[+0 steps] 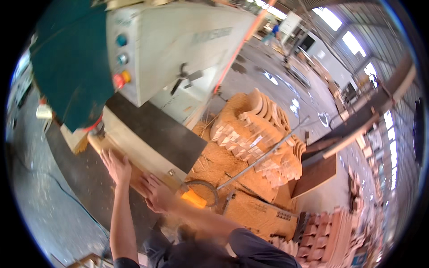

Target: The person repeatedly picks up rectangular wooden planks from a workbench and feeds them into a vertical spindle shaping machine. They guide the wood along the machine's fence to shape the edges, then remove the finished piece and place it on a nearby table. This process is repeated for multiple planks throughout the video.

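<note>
A long wooden workpiece (pixel 103 144) lies on the dark machine table (pixel 85 178), against a pale straight fence (pixel 138 147). My left hand (pixel 117 168) rests on the workpiece with its fingers stretched out, close to the cutter head (pixel 97 128) at its far end. Nearer to me, my right hand (pixel 157 193) lies on the same piece, fingers extended and thumb apart. Part of the wood is hidden under both hands. The cutter hangs below a dark green machine head (pixel 71 67); a red ring shows just above it.
A pale machine body (pixel 178 49) carries buttons, including a red-and-yellow stop button (pixel 120 79). Right of the table, sawdust covers a stack of curved wooden parts (pixel 254 134). A metal rod (pixel 263 156), a yellow-orange object (pixel 194 198) and more stacked wood (pixel 326 236) stand nearby.
</note>
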The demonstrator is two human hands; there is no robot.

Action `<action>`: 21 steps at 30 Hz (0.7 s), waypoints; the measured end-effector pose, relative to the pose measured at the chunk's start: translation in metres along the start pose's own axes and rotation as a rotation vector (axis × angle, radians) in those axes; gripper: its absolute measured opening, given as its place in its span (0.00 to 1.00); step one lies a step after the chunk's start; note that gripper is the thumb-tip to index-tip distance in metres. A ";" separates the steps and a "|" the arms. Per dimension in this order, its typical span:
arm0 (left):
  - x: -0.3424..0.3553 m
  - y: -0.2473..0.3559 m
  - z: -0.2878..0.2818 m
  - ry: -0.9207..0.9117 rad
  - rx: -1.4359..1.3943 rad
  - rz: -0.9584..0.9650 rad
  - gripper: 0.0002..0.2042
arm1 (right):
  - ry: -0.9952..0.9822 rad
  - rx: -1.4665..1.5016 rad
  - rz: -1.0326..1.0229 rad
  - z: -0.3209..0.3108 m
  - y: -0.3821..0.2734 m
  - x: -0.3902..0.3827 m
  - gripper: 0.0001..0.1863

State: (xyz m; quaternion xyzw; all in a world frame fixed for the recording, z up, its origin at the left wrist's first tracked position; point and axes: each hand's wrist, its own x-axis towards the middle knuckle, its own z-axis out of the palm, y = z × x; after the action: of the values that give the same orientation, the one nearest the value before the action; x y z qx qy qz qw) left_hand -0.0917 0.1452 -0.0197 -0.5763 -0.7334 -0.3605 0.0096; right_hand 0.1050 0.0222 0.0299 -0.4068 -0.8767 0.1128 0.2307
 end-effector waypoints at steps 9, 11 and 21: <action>-0.066 0.054 -0.009 -0.049 0.050 0.042 0.36 | 0.022 0.007 0.078 -0.030 -0.013 -0.076 0.39; -0.085 0.072 -0.016 -0.059 0.036 0.048 0.36 | -0.008 -0.025 0.108 -0.039 -0.018 -0.101 0.38; -0.149 0.104 -0.074 -0.271 -0.175 -0.010 0.35 | -0.010 -0.104 0.377 -0.062 -0.041 -0.181 0.39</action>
State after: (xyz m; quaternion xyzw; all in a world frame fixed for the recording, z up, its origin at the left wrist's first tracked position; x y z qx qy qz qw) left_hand 0.0173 -0.0120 0.0250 -0.6145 -0.6966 -0.3422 -0.1417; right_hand 0.2102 -0.1421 0.0428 -0.5744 -0.7908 0.1106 0.1800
